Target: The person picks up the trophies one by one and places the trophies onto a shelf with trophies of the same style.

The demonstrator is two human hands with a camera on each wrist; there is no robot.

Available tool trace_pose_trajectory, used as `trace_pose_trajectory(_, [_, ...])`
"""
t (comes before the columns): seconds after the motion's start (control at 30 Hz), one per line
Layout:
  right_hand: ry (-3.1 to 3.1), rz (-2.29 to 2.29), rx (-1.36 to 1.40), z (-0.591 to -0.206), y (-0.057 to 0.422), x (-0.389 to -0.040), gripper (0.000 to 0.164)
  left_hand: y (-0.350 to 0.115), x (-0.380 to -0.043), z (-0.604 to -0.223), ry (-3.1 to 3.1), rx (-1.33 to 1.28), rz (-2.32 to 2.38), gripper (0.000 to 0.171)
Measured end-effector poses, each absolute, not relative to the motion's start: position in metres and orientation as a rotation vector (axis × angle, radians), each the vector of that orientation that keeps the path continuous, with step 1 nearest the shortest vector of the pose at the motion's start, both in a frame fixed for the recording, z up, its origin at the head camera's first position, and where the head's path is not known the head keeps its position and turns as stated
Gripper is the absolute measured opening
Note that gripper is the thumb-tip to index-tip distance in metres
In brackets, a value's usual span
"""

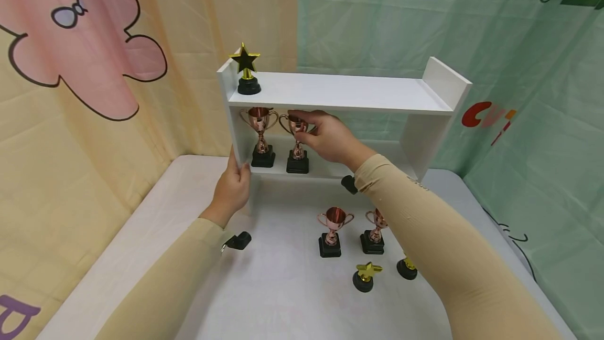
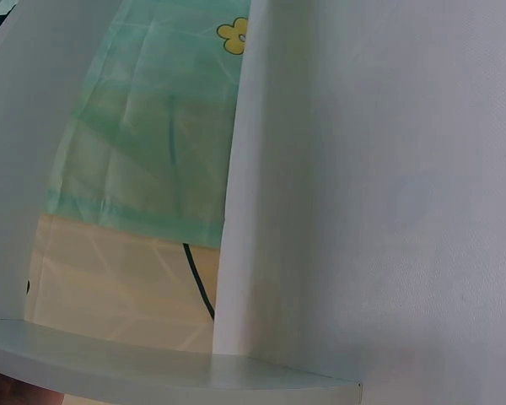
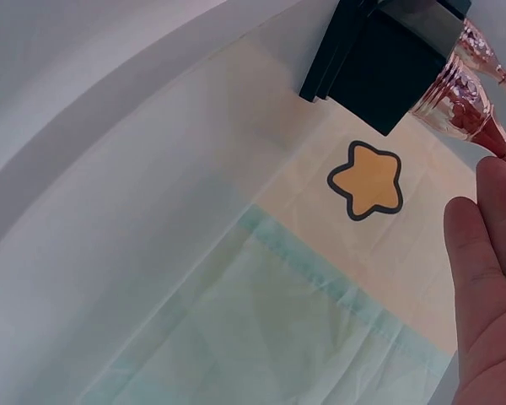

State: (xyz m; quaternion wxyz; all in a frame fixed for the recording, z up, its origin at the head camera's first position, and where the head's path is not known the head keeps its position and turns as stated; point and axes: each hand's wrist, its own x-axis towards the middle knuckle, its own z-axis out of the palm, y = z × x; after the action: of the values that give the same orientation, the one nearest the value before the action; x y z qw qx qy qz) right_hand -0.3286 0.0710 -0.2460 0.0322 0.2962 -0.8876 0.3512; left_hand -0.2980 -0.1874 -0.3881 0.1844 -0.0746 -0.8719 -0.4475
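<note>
My right hand [image 1: 332, 138] pinches a rose-gold trophy cup [image 1: 298, 125] by its bowl, thumb in front and fingers over the rim. The cup's black base [image 1: 298, 163] is at the middle level of a white shelf unit [image 1: 340, 91]. Just left of it, a second trophy cup [image 1: 261, 125] stands upright. My left hand [image 1: 229, 193] grips the unit's left side panel near its lower part. The right wrist view shows two fingers [image 3: 481, 245] extended beside the cup's stem, with the black base [image 3: 388, 63] tilted in that view.
A gold star trophy [image 1: 245, 70] stands at the top shelf's left end. On the white table [image 1: 273, 298] in front are two more trophy cups, one upright at centre [image 1: 333, 230], plus two small star trophies, one [image 1: 365, 276] nearer me. My right sleeve [image 1: 434, 230] partly covers the others.
</note>
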Motion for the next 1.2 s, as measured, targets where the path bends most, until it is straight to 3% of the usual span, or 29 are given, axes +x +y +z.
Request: trace_pose_trajectory(1.2, [-2.726, 1.019, 0.883, -0.246, 0.087, -0.322, 0.063, -0.187, -0.298, -0.387, -2.469, -0.192, -1.255, 0.066])
